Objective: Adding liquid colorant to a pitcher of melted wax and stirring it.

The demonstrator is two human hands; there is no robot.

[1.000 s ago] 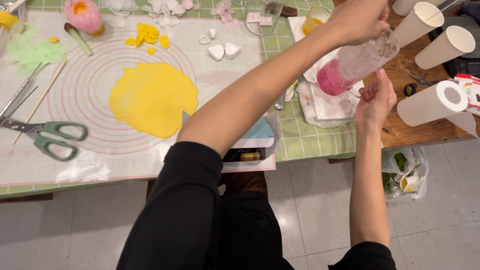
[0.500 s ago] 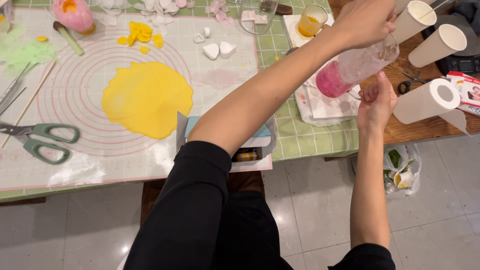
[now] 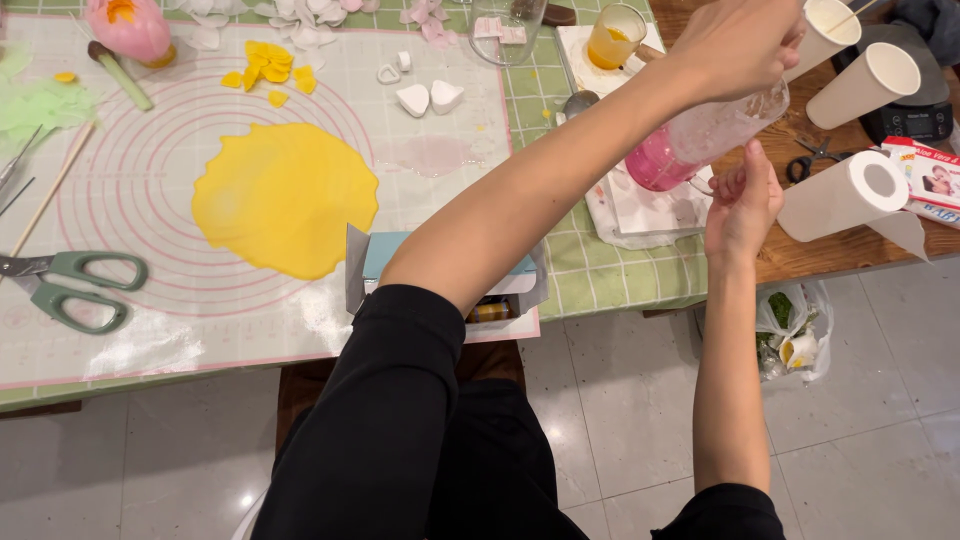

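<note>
**Tilted bottle of pink stuff held over a cupped hand**

Nearest the body, at the surface edge, an open blue box (image 3: 440, 265) sits under the left forearm. Just beyond it a rolled yellow sheet (image 3: 283, 197) lies on the ringed mat (image 3: 150, 330), with green scissors (image 3: 70, 285) to its left.

The risk, as I judge it, is a spill: the bottle (image 3: 700, 140) is clear, tilted with its pink-filled end lowest, and held in the air over a white tray (image 3: 640, 210). A slip of the grip or too steep a tilt could send pink contents past the palm onto the tray, the green checked cloth (image 3: 600, 280) or the floor. The crossed left arm also hangs close over the box and could knock it.

The left hand (image 3: 740, 45) is clenched around the upper end of the bottle. The right hand (image 3: 742, 205) is loosely cupped, fingers half curled, just beneath the bottle; whether it touches I cannot tell. Farther off stand a paper towel roll (image 3: 845, 195) and two paper cups (image 3: 865, 85)
</note>
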